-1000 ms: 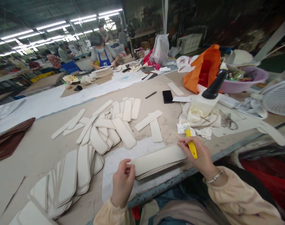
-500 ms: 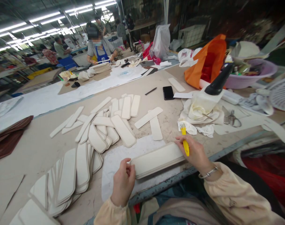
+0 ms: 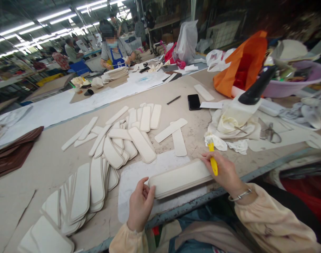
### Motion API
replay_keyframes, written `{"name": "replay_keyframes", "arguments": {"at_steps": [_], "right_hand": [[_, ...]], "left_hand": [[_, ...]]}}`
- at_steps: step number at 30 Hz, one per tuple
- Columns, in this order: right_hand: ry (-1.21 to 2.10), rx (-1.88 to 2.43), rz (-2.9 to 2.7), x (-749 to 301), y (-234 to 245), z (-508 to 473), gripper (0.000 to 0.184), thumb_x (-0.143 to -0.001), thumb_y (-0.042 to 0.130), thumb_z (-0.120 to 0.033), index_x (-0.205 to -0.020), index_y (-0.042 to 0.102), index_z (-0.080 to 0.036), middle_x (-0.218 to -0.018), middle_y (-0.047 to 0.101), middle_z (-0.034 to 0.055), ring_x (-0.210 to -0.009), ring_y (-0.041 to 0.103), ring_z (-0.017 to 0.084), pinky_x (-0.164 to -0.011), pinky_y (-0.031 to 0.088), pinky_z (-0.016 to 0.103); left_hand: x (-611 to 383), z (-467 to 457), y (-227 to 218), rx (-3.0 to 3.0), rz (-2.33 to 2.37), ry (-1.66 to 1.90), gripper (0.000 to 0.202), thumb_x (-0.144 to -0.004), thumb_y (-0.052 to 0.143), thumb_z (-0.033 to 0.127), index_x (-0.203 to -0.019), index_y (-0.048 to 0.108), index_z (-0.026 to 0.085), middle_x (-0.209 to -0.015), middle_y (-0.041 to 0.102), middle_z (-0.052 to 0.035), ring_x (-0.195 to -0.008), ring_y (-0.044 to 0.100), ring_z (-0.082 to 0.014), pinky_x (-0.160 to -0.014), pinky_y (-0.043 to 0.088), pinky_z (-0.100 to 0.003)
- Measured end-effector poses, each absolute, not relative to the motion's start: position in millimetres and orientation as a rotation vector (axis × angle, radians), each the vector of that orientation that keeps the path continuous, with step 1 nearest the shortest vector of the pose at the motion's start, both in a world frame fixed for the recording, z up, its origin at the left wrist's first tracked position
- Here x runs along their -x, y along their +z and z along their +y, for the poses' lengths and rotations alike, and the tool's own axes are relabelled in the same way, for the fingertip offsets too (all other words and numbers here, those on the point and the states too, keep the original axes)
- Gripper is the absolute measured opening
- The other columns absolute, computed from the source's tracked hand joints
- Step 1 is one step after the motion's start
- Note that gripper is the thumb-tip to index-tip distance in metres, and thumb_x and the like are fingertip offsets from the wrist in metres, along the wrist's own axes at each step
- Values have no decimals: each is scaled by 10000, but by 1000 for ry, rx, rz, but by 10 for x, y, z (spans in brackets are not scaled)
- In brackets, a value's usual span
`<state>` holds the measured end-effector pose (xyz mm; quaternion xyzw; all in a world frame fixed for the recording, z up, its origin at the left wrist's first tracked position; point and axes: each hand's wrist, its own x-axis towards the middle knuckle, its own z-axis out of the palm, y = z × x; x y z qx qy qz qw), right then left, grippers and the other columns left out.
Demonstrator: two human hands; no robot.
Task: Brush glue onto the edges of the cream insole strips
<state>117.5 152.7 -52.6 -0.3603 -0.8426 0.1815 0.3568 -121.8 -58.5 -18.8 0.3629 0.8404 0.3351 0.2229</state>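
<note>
A stack of long off-white strips with rounded corners (image 3: 180, 177) lies at the near table edge, on a white sheet (image 3: 127, 191). My left hand (image 3: 141, 200) is at its left end, thumb and fingers closed about the corner. At the far right corner of the stack is my right hand (image 3: 222, 170), which also grips a yellow-handled brush (image 3: 213, 161). The brush's bristle end points away from me, near a crumpled white cloth (image 3: 218, 143). Two crossed strips (image 3: 173, 130) lie just beyond the stack.
Loose strips (image 3: 81, 193) fan out in piles to the left. A white bottle with a black top (image 3: 239, 109), scissors (image 3: 269, 133), a black phone (image 3: 194, 102) and an orange bag (image 3: 229, 79) stand or lie to the right. Across the table sits a co-worker (image 3: 114, 56).
The whole view has shifted slightly, so things on the table appear a little farther right. Both hands stay at the ends of the stack, and the brush remains in my right hand.
</note>
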Motion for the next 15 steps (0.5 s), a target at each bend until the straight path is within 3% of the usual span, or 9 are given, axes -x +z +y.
{"name": "replay_keyframes", "arguments": {"at_steps": [10,15], "right_hand": [[395,889,-2220,-1161,-541,1545,100,-906,553,-248,-1001,542,-215,-865,676,68,-797,668,239,-716,551,386],[379,729,-2312,-1106,-356,1359,112,-896,520,-145,-977,549,-218,-1151,651,124,-1060,614,249,-914,514,441]], "left_hand": [[1209,-580,-240,-1016,2340,921,372,-823,532,466,-1078,546,195,-630,544,48,-544,557,-145,-552,439,-261],[1218,-587,-282,-992,2361,900,461,-777,543,563,-1064,557,203,-634,577,39,-541,562,-156,-559,446,-276]]}}
